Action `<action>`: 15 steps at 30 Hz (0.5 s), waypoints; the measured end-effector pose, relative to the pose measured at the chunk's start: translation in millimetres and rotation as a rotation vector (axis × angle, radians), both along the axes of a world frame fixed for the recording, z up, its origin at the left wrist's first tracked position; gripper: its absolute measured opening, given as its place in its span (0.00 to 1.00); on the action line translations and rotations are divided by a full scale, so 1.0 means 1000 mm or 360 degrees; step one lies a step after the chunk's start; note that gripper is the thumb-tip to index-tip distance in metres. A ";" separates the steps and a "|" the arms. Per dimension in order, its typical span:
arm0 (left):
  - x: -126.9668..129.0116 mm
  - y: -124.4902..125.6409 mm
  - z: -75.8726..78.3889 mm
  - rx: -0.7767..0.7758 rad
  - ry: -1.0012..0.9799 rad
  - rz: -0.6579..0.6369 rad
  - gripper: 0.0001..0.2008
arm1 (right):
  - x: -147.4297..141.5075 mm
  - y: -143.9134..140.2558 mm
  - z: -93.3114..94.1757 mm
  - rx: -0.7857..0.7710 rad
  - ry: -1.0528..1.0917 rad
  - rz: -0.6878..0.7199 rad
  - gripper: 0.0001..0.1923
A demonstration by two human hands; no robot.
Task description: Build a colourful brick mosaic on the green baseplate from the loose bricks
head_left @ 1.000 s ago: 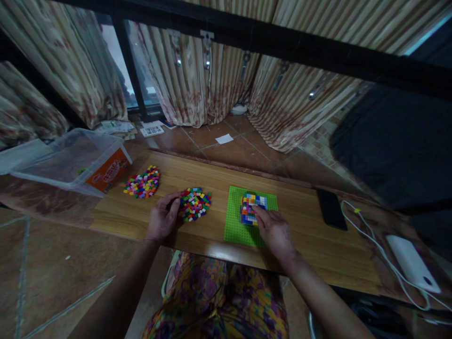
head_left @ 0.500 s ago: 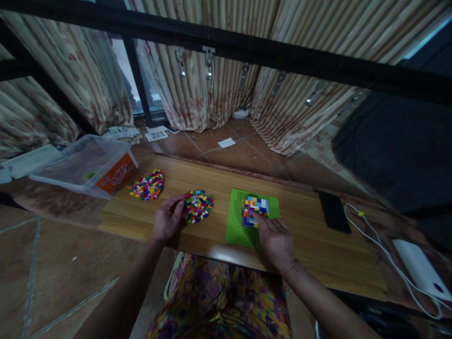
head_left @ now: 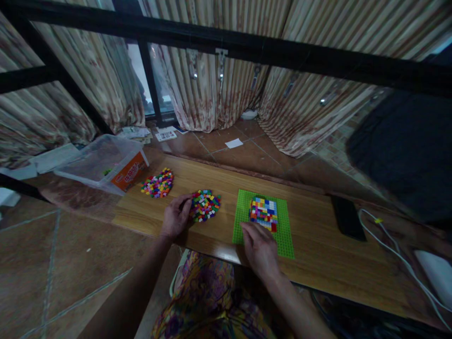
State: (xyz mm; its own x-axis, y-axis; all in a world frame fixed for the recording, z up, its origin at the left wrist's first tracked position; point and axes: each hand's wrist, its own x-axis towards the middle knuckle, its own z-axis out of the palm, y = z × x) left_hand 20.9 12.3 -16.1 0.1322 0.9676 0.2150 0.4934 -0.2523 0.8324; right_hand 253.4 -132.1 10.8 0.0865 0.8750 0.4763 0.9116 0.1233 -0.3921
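Left hand [head_left: 175,220] rests on the wooden table [head_left: 328,263], fingers curled loosely at the near pile of coloured bricks [head_left: 205,205]; whether it pinches a brick cannot be told. Right hand [head_left: 259,245] lies flat, fingers spread, on the green baseplate [head_left: 284,235], just below the multicoloured brick block [head_left: 263,213]. Second brick pile [head_left: 158,182] sits near a clear plastic bin [head_left: 106,162]

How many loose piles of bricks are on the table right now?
2. One pile lies far left beside the clear plastic box; the other pile lies by the left hand. More bricks may be hidden inside the box.
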 end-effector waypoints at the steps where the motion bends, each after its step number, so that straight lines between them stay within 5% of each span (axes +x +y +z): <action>1: 0.000 0.000 0.000 -0.0005 -0.0001 0.0003 0.19 | -0.011 0.006 -0.001 -0.0041 0.0048 0.0081 0.12; 7: 0.000 0.000 0.002 -0.0031 -0.0003 0.0001 0.18 | -0.054 0.049 -0.010 -0.0187 0.0147 0.0256 0.11; 15: 0.000 0.000 0.003 0.0000 0.0018 0.0001 0.18 | -0.064 0.066 -0.018 -0.0335 -0.0084 0.0182 0.05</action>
State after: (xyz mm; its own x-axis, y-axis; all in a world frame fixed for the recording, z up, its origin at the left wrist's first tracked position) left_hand 20.9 12.2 -12.8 0.1339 0.9677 0.2135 0.5029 -0.2520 0.8268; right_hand 189.2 -66.4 -7.5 -0.0388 0.9581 0.2839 0.9164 0.1474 -0.3721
